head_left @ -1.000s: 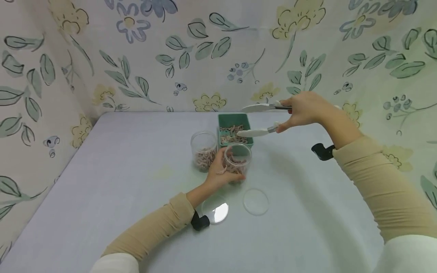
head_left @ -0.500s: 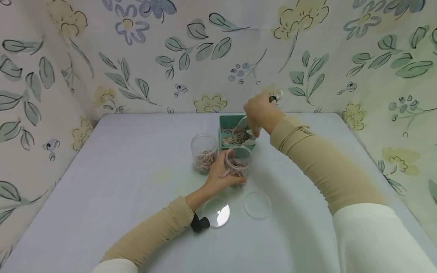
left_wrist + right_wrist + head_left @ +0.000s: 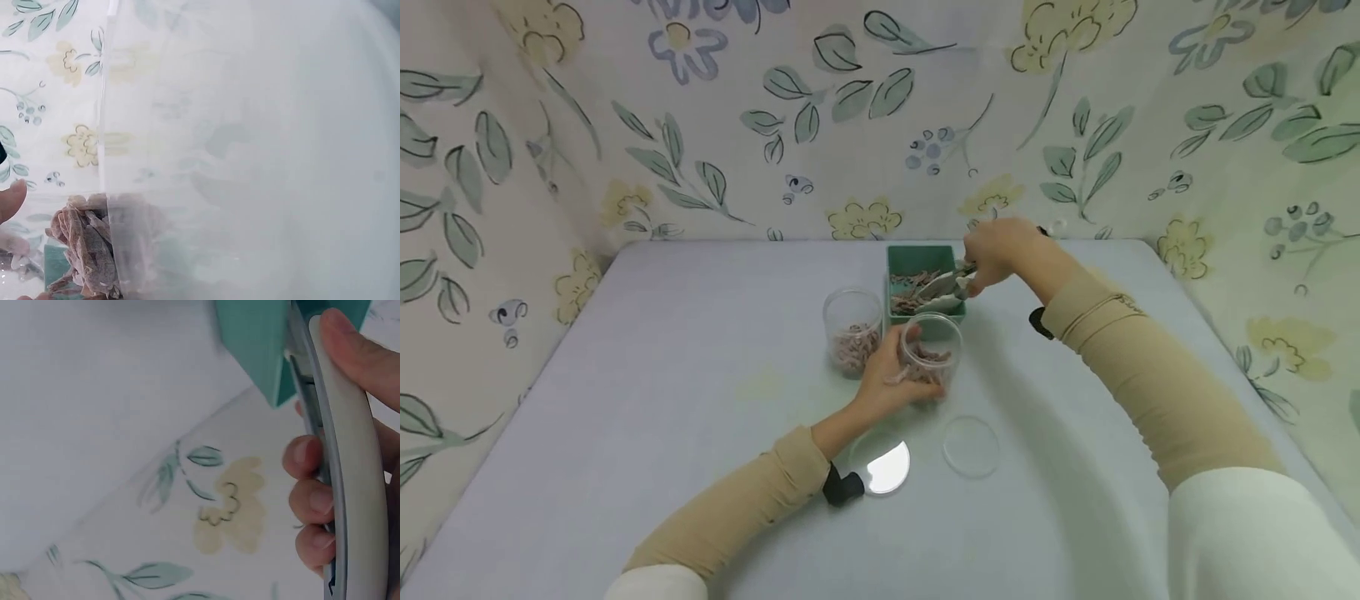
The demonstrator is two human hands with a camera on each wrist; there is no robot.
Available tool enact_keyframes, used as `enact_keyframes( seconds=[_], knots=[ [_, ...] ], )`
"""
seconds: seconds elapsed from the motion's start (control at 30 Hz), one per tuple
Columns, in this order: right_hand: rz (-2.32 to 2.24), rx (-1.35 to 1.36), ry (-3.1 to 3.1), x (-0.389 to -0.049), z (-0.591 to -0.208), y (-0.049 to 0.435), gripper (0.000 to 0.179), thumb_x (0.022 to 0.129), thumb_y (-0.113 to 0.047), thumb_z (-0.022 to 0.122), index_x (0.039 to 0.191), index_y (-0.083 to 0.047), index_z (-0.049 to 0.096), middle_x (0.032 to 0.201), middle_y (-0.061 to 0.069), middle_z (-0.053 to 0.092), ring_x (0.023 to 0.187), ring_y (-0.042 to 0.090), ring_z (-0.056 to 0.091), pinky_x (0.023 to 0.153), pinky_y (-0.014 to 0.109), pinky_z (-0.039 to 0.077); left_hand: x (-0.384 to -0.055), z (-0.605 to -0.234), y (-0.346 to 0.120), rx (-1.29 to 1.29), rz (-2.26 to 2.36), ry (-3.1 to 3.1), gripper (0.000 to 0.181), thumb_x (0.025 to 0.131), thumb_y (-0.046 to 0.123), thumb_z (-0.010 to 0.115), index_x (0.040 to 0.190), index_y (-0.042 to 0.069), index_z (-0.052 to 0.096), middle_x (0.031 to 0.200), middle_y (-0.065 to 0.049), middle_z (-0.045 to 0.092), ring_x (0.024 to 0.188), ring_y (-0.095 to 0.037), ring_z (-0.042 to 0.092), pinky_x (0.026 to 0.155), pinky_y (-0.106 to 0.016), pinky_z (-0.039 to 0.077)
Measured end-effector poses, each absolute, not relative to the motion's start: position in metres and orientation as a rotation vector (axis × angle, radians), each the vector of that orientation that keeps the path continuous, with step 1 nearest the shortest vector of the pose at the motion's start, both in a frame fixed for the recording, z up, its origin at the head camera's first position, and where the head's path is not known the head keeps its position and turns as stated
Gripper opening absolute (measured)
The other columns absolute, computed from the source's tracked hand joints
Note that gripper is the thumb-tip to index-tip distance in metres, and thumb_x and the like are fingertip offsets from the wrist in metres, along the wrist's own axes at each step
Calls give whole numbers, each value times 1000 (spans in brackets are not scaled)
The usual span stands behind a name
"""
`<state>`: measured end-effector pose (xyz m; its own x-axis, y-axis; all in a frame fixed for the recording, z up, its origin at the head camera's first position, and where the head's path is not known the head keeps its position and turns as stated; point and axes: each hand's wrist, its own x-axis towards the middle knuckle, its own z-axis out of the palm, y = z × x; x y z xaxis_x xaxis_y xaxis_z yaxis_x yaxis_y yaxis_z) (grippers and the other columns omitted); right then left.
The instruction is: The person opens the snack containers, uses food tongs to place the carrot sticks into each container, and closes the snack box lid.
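My left hand (image 3: 876, 383) grips a clear round jar (image 3: 956, 354) around its side. Shrivelled pinkish-brown strips lie in its lower part, and the top is uncovered. A green rectangular bin (image 3: 919, 257) just behind holds more such strips. My right hand (image 3: 1002, 250) holds white-and-grey tongs (image 3: 942, 287), whose tips are down among the strips in the bin. In the right wrist view, fingers and thumb wrap the tongs' handle (image 3: 356, 444) beside the bin's wall (image 3: 256, 347). A pale translucent surface covers most of the left wrist view.
A second clear jar (image 3: 831, 321), partly filled with similar strips, stands left of the held one. Two clear round lids (image 3: 883, 467) lie flat on the white-covered table (image 3: 662, 392) in front. A floral curtain (image 3: 737, 150) hangs behind the table.
My right hand has swung left and down, carrying the tongs from above the bin's right side into the strips. My left hand keeps the jar in about the same place.
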<state>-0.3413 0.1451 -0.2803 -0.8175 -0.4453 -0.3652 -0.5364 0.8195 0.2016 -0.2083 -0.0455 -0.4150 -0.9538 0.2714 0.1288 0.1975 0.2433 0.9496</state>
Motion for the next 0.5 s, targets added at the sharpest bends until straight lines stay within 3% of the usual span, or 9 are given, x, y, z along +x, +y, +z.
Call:
enact_keyframes(
  seconds=[0.1, 0.2, 0.27, 0.5],
  knots=[
    [292, -775, 2726, -339, -289, 164, 47, 81, -45, 74, 105, -4, 74, 90, 8, 68, 78, 24, 59, 67, 39, 50, -208, -417, -44, 445, 1840, 2426, 81, 65, 3, 89, 133, 3, 45, 139, -17, 52, 127, -30, 48, 106, -46, 37],
    [144, -781, 2759, -334, -288, 181, 43, 83, -41, 74, 99, -2, 75, 74, 4, 60, 67, 19, 48, 59, 33, 40, -209, -418, -44, 453, 1854, 2416, 81, 65, 2, 88, 133, 2, 45, 138, -17, 52, 127, -30, 49, 107, -46, 37],
    [62, -775, 2780, -329, -282, 188, 48, 83, -39, 74, 107, 2, 73, 77, 4, 62, 67, 19, 49, 59, 32, 40, -209, -418, -43, 458, 1857, 2418, 81, 64, 2, 88, 133, 2, 45, 138, -17, 52, 126, -30, 49, 106, -46, 38],
    [-124, -800, 2805, -311, -240, 202, 50, 83, -36, 76, 114, 3, 70, 69, 2, 57, 58, 16, 42, 53, 29, 33, -211, -416, -43, 442, 1865, 2427, 81, 64, 3, 89, 132, 3, 45, 137, -16, 53, 125, -30, 50, 105, -46, 38]
  ],
)
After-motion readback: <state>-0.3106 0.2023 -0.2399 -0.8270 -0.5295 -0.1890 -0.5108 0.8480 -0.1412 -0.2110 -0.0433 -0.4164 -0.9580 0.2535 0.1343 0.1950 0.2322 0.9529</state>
